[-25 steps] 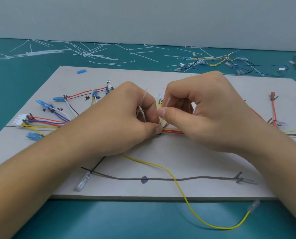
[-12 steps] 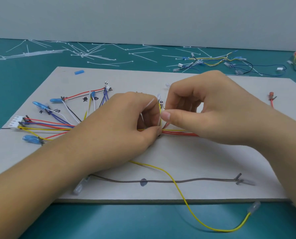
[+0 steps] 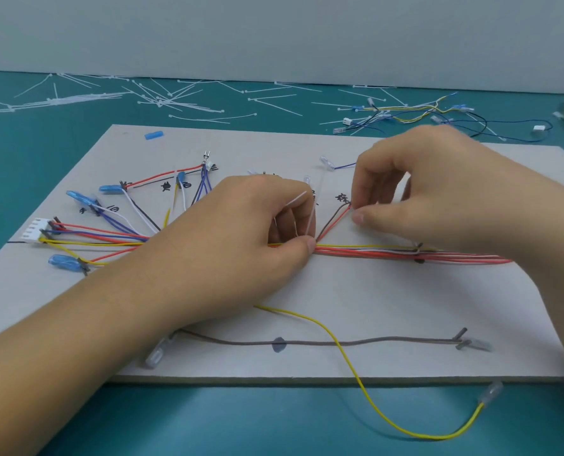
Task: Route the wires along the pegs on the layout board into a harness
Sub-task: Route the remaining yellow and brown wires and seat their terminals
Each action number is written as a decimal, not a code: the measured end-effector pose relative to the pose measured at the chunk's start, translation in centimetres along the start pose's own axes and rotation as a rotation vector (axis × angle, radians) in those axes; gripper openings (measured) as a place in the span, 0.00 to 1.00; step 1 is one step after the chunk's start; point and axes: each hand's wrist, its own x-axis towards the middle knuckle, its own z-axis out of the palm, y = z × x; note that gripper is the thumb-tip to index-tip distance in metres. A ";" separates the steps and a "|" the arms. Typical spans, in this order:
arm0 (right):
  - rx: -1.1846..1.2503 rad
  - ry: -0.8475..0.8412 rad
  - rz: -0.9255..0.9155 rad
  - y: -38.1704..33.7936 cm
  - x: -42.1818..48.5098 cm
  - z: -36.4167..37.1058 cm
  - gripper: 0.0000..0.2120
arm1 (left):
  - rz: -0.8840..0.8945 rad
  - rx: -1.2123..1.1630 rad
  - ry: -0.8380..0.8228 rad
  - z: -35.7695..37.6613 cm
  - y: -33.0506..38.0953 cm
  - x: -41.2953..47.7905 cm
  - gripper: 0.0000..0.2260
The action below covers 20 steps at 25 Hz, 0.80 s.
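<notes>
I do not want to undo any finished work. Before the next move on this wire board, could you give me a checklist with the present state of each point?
1. Grip of the left hand on the white cable tie, at the wire bundle: ok.
2. Grip of the right hand on the tips of the red and brown branch wires: ok.
3. Cable tie closed round the wire bundle: cannot tell, fingers hide it.
4. Wire bundle lies straight past the peg: ok.
5. Yellow wire routed on the board: not ok, it hangs loose over the front edge.
</notes>
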 end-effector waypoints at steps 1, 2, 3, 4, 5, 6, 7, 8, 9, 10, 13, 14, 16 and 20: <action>-0.005 0.015 0.036 0.3 0.1 -0.1 0.04 | -0.001 -0.007 -0.005 0.0 0.0 0.0 0.06; -0.006 0.010 0.075 0.5 0.2 -0.2 0.04 | -0.001 -0.011 -0.007 0.0 0.0 0.1 0.06; -0.007 -0.009 0.112 0.7 0.2 -0.3 0.05 | 0.001 -0.012 -0.008 0.0 0.0 0.1 0.06; -0.005 -0.032 0.145 1.0 0.3 -0.3 0.06 | 0.002 -0.011 -0.010 -0.1 -0.1 0.1 0.06; -0.001 -0.051 0.168 1.1 0.4 -0.2 0.06 | 0.002 -0.012 -0.012 -0.1 0.0 0.1 0.06; -0.001 -0.066 0.182 1.3 0.5 -0.2 0.06 | 0.002 -0.015 -0.015 -0.1 0.0 0.1 0.07; -0.011 -0.076 0.186 1.3 0.6 -0.2 0.07 | 0.002 -0.019 -0.016 -0.1 0.0 0.1 0.07; -0.027 -0.082 0.187 1.4 0.7 -0.2 0.08 | 0.002 -0.020 -0.016 -0.1 0.0 0.1 0.07; -0.039 -0.084 0.185 1.5 0.8 -0.2 0.08 | 0.001 -0.018 -0.015 -0.1 -0.1 0.1 0.07; -0.040 -0.083 0.183 1.6 0.8 -0.2 0.08 | -0.001 -0.016 -0.015 -0.1 0.0 0.1 0.07; -0.013 -0.066 0.173 1.8 1.0 0.1 0.05 | -0.005 -0.014 -0.019 -0.1 0.0 0.2 0.06; -0.009 -0.061 0.162 1.8 1.0 0.3 0.05 | -0.008 -0.014 -0.021 -0.1 0.0 0.2 0.06; -0.001 -0.055 0.132 1.8 1.1 0.6 0.03 | -0.012 -0.018 -0.019 -0.1 0.0 0.2 0.06; 0.026 -0.035 0.103 1.5 1.1 1.0 0.03 | -0.014 -0.029 -0.019 -0.1 0.0 0.1 0.07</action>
